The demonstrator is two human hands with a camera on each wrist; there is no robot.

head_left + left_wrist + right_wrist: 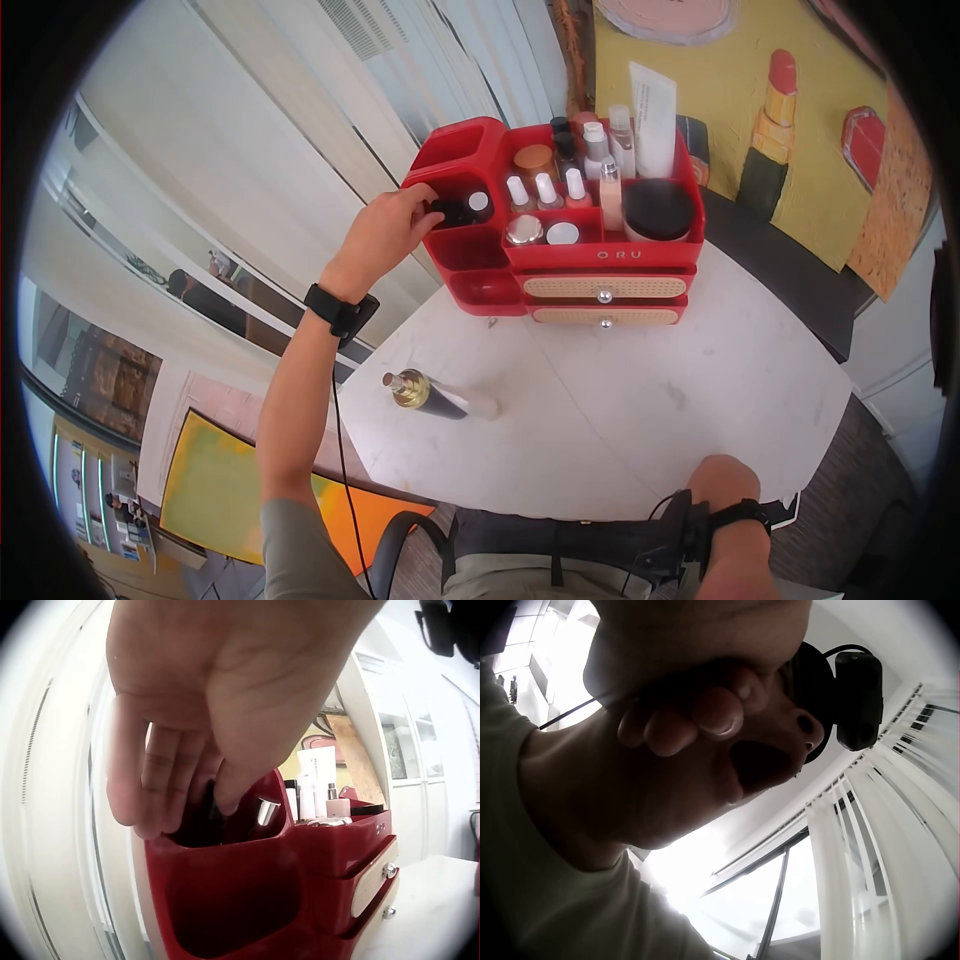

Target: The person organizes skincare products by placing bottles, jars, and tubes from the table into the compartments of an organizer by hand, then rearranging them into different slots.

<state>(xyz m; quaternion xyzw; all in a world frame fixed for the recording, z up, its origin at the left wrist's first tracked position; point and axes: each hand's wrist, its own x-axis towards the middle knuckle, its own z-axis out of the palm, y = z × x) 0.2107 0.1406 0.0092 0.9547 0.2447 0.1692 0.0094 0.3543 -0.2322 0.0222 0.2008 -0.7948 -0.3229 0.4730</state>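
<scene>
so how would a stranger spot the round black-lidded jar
On the white table stands a red cosmetics organizer with two woven drawers. Look at the right end of its top, in front of the tall white tube. That round black-lidded jar looks far wider than the slim pale bottle beside it.
</scene>
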